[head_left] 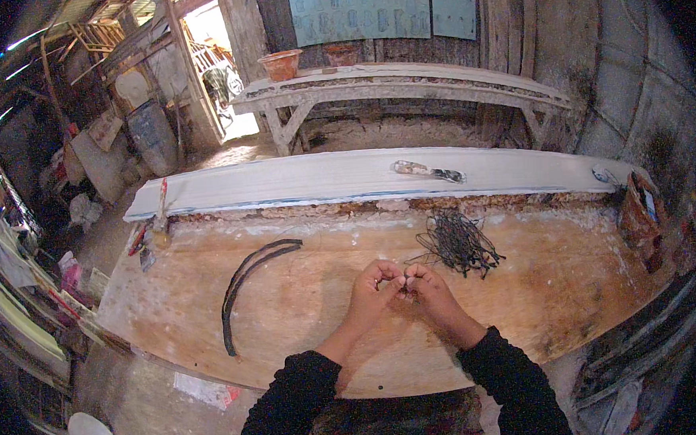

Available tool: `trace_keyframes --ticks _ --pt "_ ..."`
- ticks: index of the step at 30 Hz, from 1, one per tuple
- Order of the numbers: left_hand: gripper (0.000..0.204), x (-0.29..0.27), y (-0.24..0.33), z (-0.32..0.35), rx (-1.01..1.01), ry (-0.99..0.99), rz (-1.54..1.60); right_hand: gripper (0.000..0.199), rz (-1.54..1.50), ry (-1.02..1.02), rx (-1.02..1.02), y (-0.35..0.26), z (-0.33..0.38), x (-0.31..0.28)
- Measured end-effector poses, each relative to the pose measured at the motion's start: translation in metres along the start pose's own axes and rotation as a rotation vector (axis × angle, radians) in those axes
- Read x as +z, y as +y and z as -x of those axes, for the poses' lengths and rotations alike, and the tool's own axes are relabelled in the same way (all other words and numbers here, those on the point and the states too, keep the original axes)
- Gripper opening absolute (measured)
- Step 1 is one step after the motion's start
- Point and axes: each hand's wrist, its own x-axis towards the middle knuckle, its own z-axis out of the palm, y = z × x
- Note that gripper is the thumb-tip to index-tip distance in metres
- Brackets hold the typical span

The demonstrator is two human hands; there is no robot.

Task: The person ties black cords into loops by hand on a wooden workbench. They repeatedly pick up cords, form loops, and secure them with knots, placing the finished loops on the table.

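Over the middle of the wooden board [325,370], my left hand [375,291] and my right hand [434,293] meet at the fingertips. Both are closed in a pinch on a thin black cord [406,284], of which only a little shows between the fingers. Just beyond my right hand lies a tangled heap of black cords [459,242]; a thin strand runs from near my fingers toward it. Left of my hands, a curved black strip [237,292] rests on the board, bent back toward the near edge. My fingers hide most of what they grip.
A long white slab [298,185] spans the board's far side, with a plaster-smeared scraper [429,171] on it. A brush [160,209] stands at its left end, a brown bag [641,219] at the right. Behind is a bench [404,86] bearing an orange basin [281,65].
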Motion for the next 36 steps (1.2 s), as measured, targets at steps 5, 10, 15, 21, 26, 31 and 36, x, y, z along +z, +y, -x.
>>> trace_keyframes --ticks 5,10,15,21,26,31,36 --pt "0.01 -0.005 0.003 0.001 -0.084 -0.014 0.004 0.005 -0.223 -0.103 0.035 -0.003 0.0 0.0" --pt "0.009 -0.001 0.013 0.002 -0.006 0.039 -0.108 0.01 -0.304 -0.093 0.074 -0.002 0.001 0.001" --pt "0.008 0.0 0.02 0.002 0.168 0.07 -0.384 0.014 -0.306 -0.103 0.065 0.004 -0.001 -0.004" --pt "0.011 -0.007 0.013 0.0 0.243 0.059 -0.478 0.015 -0.241 -0.029 0.037 0.001 0.001 0.003" --pt "0.015 -0.005 0.017 0.003 0.204 0.088 -0.467 0.016 -0.2 0.028 0.059 -0.004 0.005 0.007" --pt "0.016 -0.006 0.002 0.002 0.184 0.154 -0.356 0.015 -0.209 0.012 0.058 0.001 0.002 0.002" --pt "0.011 0.002 0.007 0.004 0.118 0.214 -0.369 0.013 -0.195 0.016 0.033 0.009 -0.004 -0.005"
